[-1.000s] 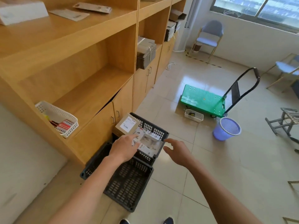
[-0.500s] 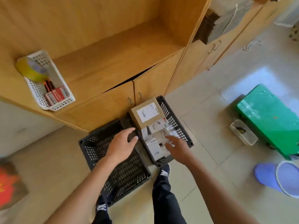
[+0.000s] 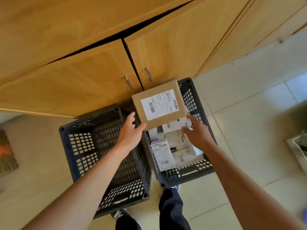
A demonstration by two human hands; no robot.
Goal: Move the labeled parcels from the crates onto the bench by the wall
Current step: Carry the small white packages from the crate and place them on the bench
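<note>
Bright daylight, wide-angle view, slightly soft

Light falls from the right, leaving pale glare patches on the floor tiles [image 3: 282, 90]. The cabinet [image 3: 99, 67] glows warm and evenly lit; its edges bow near the frame borders. The crates [image 3: 106, 146] stay dark inside. Print on the box label [image 3: 160, 104] is smeared, and the corners blur.

Pale tiled floor [image 3: 249, 100] is carrying two dark slatted crates side by side at the frame's centre: the left crate [image 3: 79, 146] and the right crate [image 3: 191, 173], both sitting against the wooden cabinet [image 3: 99, 80].
</note>
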